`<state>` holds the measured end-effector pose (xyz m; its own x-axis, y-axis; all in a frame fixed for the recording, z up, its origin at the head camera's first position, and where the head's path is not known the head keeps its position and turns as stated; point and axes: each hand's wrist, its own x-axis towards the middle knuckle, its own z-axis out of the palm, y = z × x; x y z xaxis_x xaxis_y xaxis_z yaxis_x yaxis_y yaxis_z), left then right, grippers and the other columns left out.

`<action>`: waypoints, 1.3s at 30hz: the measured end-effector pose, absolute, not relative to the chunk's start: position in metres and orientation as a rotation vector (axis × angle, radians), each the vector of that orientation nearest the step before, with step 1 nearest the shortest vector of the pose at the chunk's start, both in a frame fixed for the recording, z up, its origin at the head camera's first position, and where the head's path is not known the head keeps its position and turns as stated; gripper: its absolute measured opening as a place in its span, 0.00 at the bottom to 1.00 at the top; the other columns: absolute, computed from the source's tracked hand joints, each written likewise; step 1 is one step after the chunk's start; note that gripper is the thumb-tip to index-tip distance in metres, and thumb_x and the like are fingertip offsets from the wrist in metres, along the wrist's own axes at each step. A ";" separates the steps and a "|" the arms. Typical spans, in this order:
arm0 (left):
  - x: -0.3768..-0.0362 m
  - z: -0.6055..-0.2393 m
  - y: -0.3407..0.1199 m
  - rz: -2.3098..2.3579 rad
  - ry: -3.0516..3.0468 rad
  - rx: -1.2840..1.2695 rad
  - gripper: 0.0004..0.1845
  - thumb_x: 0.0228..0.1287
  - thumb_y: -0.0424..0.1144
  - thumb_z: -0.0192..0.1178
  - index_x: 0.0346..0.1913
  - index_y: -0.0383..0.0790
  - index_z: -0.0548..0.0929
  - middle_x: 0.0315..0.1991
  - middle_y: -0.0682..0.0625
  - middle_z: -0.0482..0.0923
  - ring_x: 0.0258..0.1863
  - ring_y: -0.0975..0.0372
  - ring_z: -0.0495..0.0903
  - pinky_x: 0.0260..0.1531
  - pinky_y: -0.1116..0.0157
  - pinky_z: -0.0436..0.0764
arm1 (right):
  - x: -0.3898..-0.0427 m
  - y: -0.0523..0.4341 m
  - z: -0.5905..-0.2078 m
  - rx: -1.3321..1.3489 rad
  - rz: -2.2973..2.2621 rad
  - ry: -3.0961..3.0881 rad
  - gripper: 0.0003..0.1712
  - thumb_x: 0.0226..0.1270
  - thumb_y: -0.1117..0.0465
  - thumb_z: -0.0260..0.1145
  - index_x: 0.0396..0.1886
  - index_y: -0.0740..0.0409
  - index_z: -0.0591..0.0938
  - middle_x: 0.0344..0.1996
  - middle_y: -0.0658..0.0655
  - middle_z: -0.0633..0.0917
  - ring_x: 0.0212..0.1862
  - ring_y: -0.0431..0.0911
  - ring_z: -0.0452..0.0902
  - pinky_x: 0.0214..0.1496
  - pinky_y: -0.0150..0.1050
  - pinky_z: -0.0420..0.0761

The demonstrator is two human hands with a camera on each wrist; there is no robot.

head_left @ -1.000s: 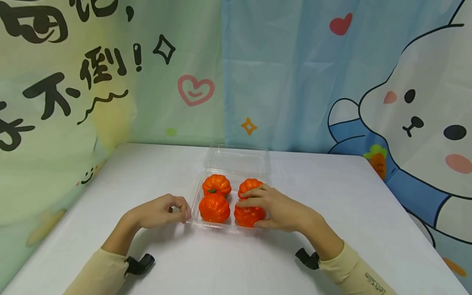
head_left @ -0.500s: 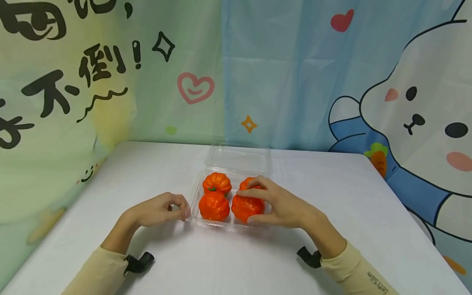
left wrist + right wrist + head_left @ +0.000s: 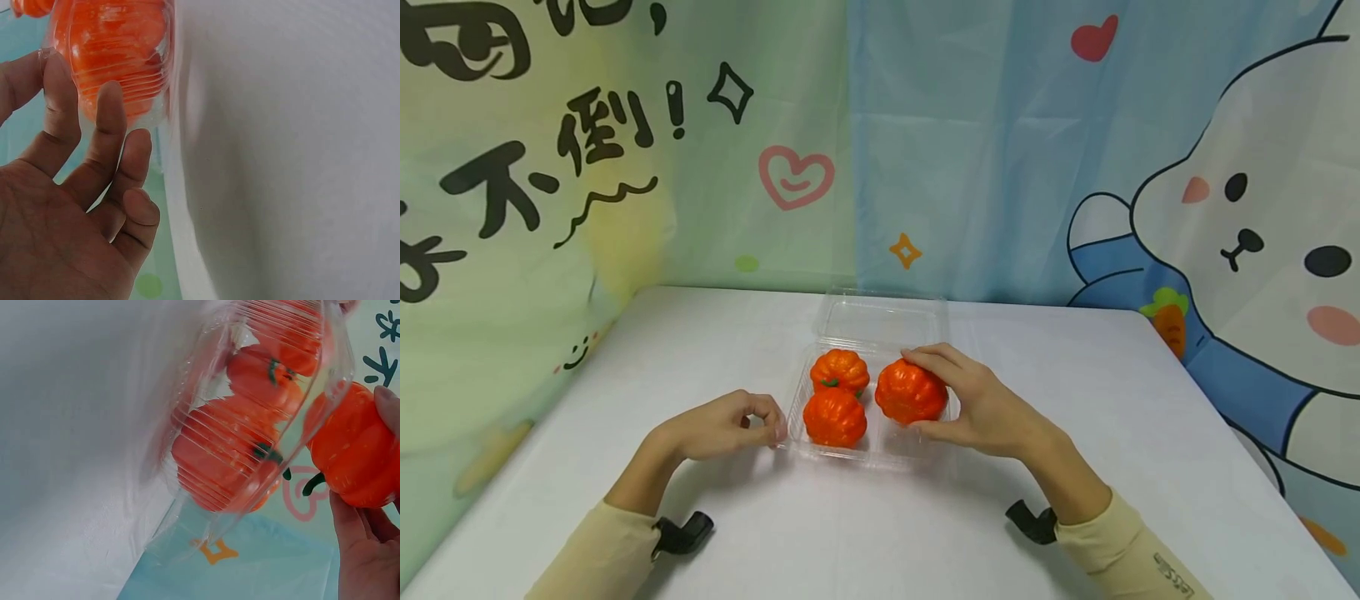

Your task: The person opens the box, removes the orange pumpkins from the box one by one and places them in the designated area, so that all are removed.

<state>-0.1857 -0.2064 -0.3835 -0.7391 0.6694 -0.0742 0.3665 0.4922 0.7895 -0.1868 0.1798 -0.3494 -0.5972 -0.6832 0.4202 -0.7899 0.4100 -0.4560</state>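
A clear plastic box point(image 3: 897, 443) with a divider stands on the table. Orange toy pumpkins sit in its left half: a back pumpkin point(image 3: 839, 369) with a green stem and a front pumpkin point(image 3: 835, 419). My right hand point(image 3: 988, 408) grips another pumpkin point(image 3: 359, 447) between thumb and fingers, raised above the box's right half. Through the box wall in the right wrist view, a further pumpkin point(image 3: 215, 459) shows inside; the held one hides it in the head view. Thumb and index finger of my left hand point(image 3: 730, 427) pinch the box's left front rim, other fingers loosely bent.
The box's hinged clear lid point(image 3: 883, 321) lies folded back toward the far table edge. A white cloth covers the table point(image 3: 737, 533). Behind it hangs a printed curtain point(image 3: 955, 167). Black wrist cameras, such as the left one point(image 3: 683, 533), jut out near both sleeves.
My right hand has lifted the front right pumpkin up and slightly back, out of its spot, and it now covers the back right pumpkin. The left hand stays at the rim.
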 end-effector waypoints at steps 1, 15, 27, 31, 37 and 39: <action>-0.186 -0.384 -0.206 1.116 2.373 0.860 0.08 0.70 0.36 0.58 0.34 0.43 0.86 0.40 0.54 0.83 0.44 0.59 0.78 0.43 0.64 0.75 | -0.187 0.180 -0.348 1.318 0.951 -2.484 0.46 0.55 0.60 0.82 0.73 0.54 0.71 0.67 0.52 0.74 0.65 0.48 0.75 0.62 0.45 0.80; -0.183 -0.384 -0.208 1.131 2.362 0.859 0.08 0.74 0.38 0.56 0.37 0.44 0.84 0.42 0.49 0.84 0.44 0.60 0.77 0.43 0.65 0.73 | -0.185 0.190 -0.343 1.259 0.863 -2.345 0.50 0.49 0.62 0.85 0.73 0.50 0.73 0.67 0.51 0.77 0.62 0.47 0.71 0.60 0.44 0.79; -0.184 -0.387 -0.208 1.109 2.365 0.831 0.09 0.75 0.40 0.56 0.37 0.44 0.84 0.43 0.49 0.85 0.45 0.60 0.78 0.45 0.65 0.73 | -0.187 0.207 -0.347 1.165 0.901 -2.346 0.48 0.56 0.65 0.81 0.74 0.51 0.68 0.66 0.54 0.77 0.57 0.45 0.76 0.41 0.41 0.84; -0.185 -0.387 -0.208 1.108 2.365 0.838 0.09 0.75 0.39 0.56 0.36 0.44 0.83 0.42 0.49 0.85 0.44 0.60 0.79 0.44 0.65 0.73 | -0.189 0.213 -0.347 1.166 0.976 -2.349 0.46 0.58 0.71 0.77 0.74 0.51 0.68 0.69 0.55 0.74 0.61 0.48 0.76 0.36 0.38 0.86; -0.185 -0.386 -0.207 1.108 2.368 0.848 0.09 0.75 0.40 0.57 0.36 0.45 0.83 0.42 0.49 0.85 0.44 0.61 0.78 0.43 0.65 0.72 | -0.192 0.224 -0.352 1.096 1.108 -2.405 0.45 0.59 0.77 0.72 0.74 0.51 0.67 0.71 0.56 0.70 0.68 0.55 0.72 0.45 0.45 0.87; -0.185 -0.385 -0.206 1.113 2.365 0.855 0.09 0.75 0.39 0.57 0.36 0.45 0.83 0.42 0.49 0.84 0.44 0.61 0.78 0.43 0.65 0.72 | -0.193 0.227 -0.354 1.051 1.159 -2.420 0.46 0.59 0.76 0.74 0.74 0.51 0.66 0.71 0.57 0.69 0.68 0.57 0.72 0.46 0.49 0.86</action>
